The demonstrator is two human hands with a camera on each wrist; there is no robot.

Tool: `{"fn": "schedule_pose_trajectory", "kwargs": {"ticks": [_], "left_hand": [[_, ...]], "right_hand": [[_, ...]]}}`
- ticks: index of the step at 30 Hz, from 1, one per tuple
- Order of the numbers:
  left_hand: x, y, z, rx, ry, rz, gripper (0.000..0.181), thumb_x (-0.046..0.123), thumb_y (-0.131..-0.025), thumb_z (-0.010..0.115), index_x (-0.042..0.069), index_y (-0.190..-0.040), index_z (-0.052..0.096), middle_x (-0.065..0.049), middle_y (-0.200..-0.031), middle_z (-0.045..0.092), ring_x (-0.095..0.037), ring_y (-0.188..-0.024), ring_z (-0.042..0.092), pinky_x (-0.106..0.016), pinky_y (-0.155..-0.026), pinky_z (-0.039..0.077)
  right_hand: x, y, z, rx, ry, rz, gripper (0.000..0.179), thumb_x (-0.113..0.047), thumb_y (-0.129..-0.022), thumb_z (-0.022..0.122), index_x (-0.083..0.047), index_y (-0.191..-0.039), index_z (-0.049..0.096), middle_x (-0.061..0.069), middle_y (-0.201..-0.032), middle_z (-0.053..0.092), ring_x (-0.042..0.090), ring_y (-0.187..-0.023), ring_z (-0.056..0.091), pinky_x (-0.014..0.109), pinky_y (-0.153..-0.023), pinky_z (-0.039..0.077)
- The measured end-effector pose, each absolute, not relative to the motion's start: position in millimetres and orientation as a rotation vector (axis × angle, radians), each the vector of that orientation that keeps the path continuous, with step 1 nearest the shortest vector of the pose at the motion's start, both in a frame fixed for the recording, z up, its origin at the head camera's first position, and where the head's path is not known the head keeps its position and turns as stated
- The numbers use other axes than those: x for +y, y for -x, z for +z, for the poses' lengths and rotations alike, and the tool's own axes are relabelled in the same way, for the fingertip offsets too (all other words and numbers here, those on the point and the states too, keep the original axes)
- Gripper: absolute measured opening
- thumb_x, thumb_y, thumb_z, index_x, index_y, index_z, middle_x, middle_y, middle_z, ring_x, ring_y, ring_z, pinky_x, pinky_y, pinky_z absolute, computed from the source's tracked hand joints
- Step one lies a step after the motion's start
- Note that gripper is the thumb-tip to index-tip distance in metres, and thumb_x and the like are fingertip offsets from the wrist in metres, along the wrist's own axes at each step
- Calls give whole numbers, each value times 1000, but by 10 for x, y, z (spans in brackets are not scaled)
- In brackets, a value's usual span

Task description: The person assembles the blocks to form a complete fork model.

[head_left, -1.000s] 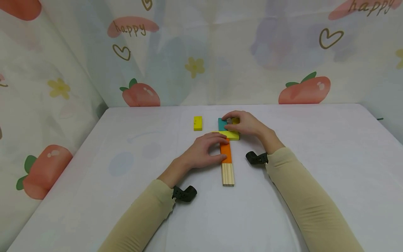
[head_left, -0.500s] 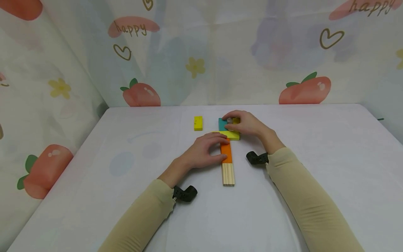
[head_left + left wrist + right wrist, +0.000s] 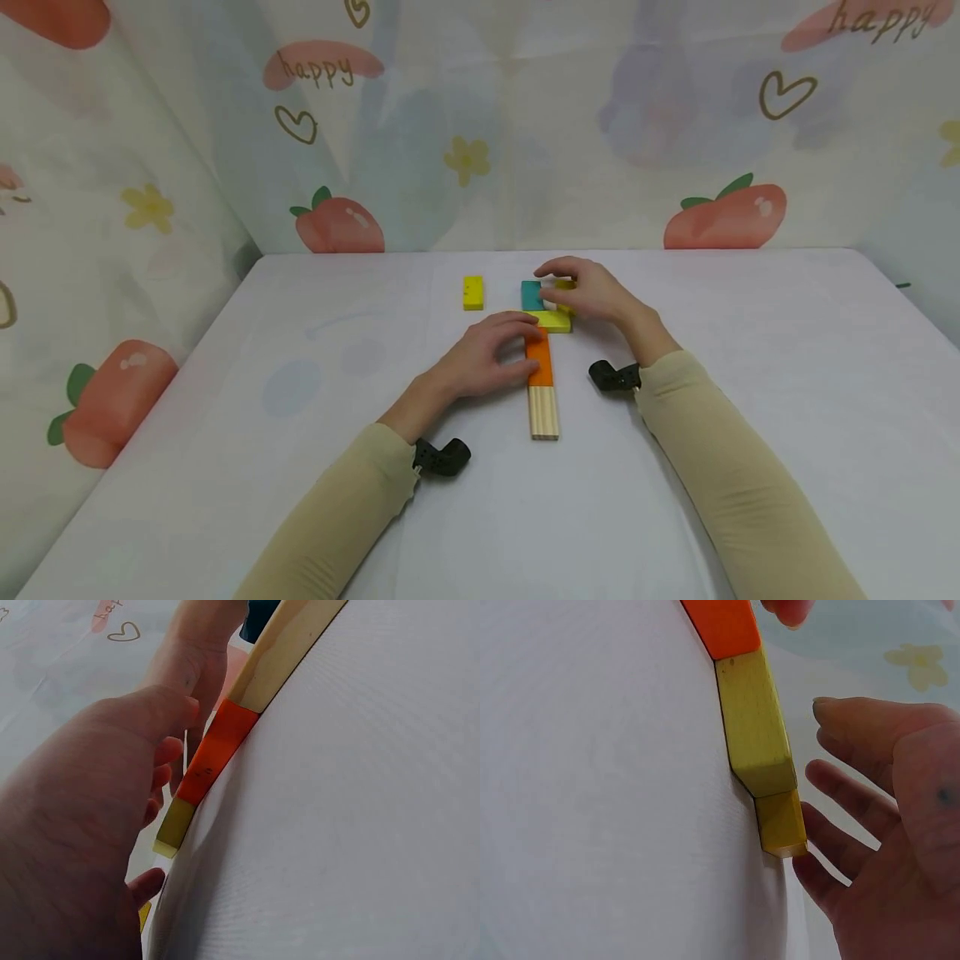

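Note:
Flat wooden blocks lie in a T-like layout on the white table. A plain wood block is nearest, then an orange block, with a yellow-green block across its far end. Behind that lie a teal block and a yellow block, partly hidden by the right hand in the head view. My left hand has its thumb and loosely bent fingers over the orange block's left side. My right hand spreads its relaxed fingers beside the teal and yellow blocks, holding nothing.
Another yellow block lies apart to the left of the teal one. The white tabletop ends at a printed cloth backdrop. Dark wrist cameras sit at both cuffs, the left one low over the table.
My right hand has loosened from the teal block, its fingers lifting and shifting slightly away to the right. The left hand stays almost where it was over the orange block.

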State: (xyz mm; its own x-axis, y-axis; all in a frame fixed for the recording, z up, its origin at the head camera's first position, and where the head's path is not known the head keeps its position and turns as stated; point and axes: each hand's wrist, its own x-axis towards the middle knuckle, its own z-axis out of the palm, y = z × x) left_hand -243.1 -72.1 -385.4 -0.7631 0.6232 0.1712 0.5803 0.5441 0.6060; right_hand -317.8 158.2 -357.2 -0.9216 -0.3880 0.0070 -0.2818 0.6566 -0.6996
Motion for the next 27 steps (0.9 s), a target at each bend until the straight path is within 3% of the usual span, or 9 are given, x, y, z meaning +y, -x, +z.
{"fn": "schedule_pose_trajectory", "kwargs": {"ticks": [17,27], "left_hand": [[-777,2434,-3744,2787,-956,1152,42,26,-98,69,12,-138,62,-2,-150,53,-19,-144,42,-41,-121,33],[-892,2500,-3744,2856,-814,1183,44,26,-98,68,14,-140,61,-1,-151,53,-21,-144,41,-50,-122,30]], "right_hand": [[1668,3049,-3454,2768,574,-1101,44,-23,-100,64,-8,-141,58,13,-153,49,39,-142,40,62,-118,31],[1701,2942,-3449,2765,612,-998,47,-23,-99,64,-9,-143,57,15,-151,50,38,-139,42,62,-117,32]]}}
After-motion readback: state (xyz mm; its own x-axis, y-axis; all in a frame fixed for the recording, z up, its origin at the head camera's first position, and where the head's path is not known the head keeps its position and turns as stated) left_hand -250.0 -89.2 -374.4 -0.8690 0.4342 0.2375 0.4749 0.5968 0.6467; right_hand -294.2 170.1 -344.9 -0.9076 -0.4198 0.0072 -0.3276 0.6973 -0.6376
